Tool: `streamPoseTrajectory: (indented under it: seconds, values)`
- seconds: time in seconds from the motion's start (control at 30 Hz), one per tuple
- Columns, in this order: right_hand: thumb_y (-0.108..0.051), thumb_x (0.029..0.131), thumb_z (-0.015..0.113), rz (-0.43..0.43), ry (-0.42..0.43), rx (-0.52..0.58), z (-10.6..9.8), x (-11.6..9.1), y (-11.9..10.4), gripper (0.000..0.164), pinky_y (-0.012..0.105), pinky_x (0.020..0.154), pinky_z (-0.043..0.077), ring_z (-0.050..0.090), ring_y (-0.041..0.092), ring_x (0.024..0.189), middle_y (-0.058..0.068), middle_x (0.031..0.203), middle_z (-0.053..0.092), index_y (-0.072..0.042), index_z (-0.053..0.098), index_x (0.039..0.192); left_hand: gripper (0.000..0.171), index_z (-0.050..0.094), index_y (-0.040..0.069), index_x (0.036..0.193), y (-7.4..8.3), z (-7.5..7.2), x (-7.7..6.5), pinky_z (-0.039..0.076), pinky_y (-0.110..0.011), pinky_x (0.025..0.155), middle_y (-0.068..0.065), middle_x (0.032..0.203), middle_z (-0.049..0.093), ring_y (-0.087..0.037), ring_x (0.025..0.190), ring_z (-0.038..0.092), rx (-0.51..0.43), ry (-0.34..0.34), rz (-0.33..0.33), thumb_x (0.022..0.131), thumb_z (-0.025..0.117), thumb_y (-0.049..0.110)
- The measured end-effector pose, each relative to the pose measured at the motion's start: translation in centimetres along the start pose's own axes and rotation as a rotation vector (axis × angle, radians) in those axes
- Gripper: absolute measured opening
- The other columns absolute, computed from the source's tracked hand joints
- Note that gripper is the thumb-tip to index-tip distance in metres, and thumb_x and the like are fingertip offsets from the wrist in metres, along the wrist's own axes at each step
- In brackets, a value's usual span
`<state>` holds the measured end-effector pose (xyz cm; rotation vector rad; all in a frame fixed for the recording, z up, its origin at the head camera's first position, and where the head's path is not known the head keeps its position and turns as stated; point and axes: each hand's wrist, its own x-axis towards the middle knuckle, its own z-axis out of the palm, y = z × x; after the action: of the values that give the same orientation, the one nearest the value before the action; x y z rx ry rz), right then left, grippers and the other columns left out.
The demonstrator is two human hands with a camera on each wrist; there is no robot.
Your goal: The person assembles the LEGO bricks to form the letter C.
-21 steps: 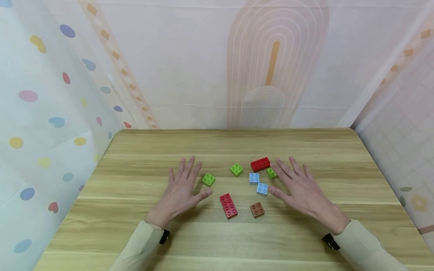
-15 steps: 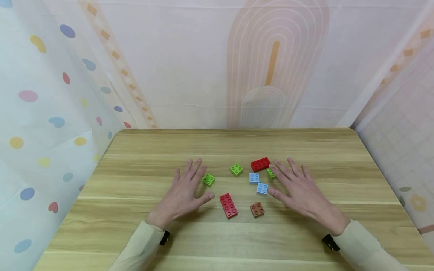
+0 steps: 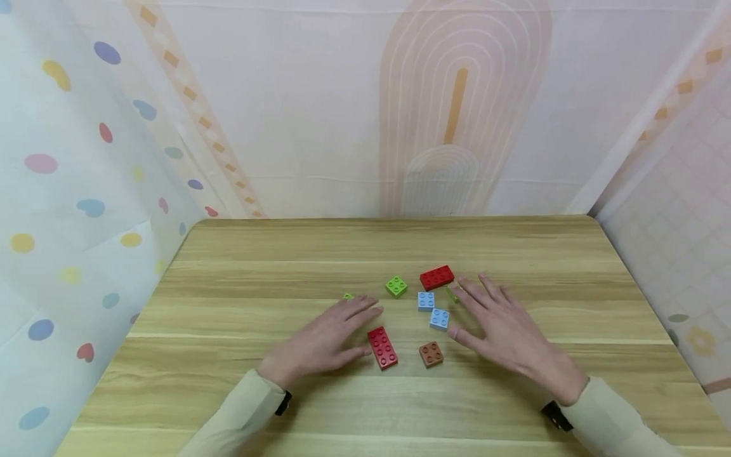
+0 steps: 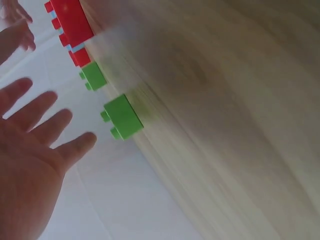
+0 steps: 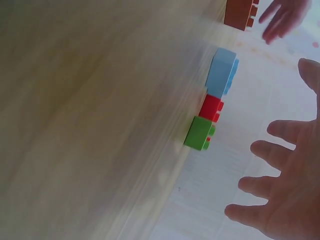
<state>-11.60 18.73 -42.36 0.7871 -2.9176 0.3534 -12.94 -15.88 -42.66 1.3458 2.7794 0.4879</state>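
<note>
My left hand (image 3: pixel 322 336) hovers beside the near red brick (image 3: pixel 382 348), its fingers extended and spread from the thumb, holding nothing. Behind its fingers, a green brick (image 3: pixel 348 296) is mostly hidden in the head view; the left wrist view shows that hand apart from the green bricks. My right hand (image 3: pixel 505 327), fingers spread, hangs above the table at the right of the group and partly covers another green brick (image 3: pixel 452 293). Near its thumb lie two light blue bricks, one farther (image 3: pixel 426 301) and one nearer (image 3: pixel 439 318). A brown brick (image 3: pixel 431 354) lies closer to me.
Another green brick (image 3: pixel 396 287) and a second long red brick (image 3: pixel 436 277) lie at the back of the group. All rest studs up on a wooden table (image 3: pixel 257 254). Patterned cloth (image 3: pixel 320 114) hangs behind the table and along both sides.
My left hand has swung rightward and toward me, from beside the left green brick to the near red brick, now covering most of that green one. My right hand has shifted slightly.
</note>
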Motion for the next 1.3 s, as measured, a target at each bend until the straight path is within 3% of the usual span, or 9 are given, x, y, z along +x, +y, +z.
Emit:
streamPoseTrajectory:
  seconds: [0.2,0.53,0.73,1.0,1.3]
  values:
    - [-0.061,0.093,0.05,-0.039,0.008,0.0,0.2,-0.1,-0.9,0.074,0.063,0.109,0.024,0.02,0.037,0.143,0.007,0.156,0.03,-0.016,0.038,0.149,0.064,0.041,0.016,0.148,0.3,0.4,0.5,0.03,-0.042,0.113,-0.003,0.152,0.037,-0.021,0.14,0.032,-0.013,-0.095,0.042,0.092,0.067,0.033]
    - [-0.058,0.091,0.056,-0.084,0.021,0.031,0.7,-0.7,-1.8,0.073,0.063,0.108,0.027,0.022,0.038,0.142,0.006,0.154,0.033,-0.017,0.039,0.149,0.049,0.051,0.015,0.14,0.6,0.7,1.4,0.036,-0.034,0.109,0.0,0.143,0.049,-0.015,0.131,0.044,-0.035,-0.158,0.045,0.094,0.066,0.021]
    - [-0.055,0.09,0.059,-0.116,0.037,0.049,0.9,-0.9,-1.9,0.075,0.061,0.109,0.027,0.027,0.039,0.14,0.004,0.155,0.029,-0.015,0.038,0.15,0.037,0.06,0.015,0.131,0.6,0.9,1.8,0.04,-0.033,0.106,0.002,0.135,0.055,-0.014,0.125,0.049,-0.047,-0.179,0.007,0.094,0.065,0.016]
    - [-0.053,0.089,0.062,-0.142,0.047,0.071,0.9,-1.1,-1.9,0.074,0.061,0.108,0.027,0.031,0.039,0.138,0.007,0.153,0.035,-0.014,0.04,0.148,0.038,0.064,0.016,0.126,0.7,1.3,2.0,0.046,-0.029,0.098,0.004,0.12,0.059,-0.009,0.111,0.054,-0.089,-0.17,-0.05,0.091,0.068,0.032]
    - [-0.048,0.088,0.066,-0.169,0.015,0.126,0.9,-1.0,-2.0,0.072,0.059,0.109,0.029,0.03,0.035,0.14,0.008,0.152,0.038,-0.014,0.043,0.146,0.037,0.067,0.017,0.116,1.5,2.0,2.4,0.05,-0.031,0.09,0.005,0.111,0.061,-0.01,0.103,0.056,-0.089,-0.131,-0.176,0.088,0.07,0.041]
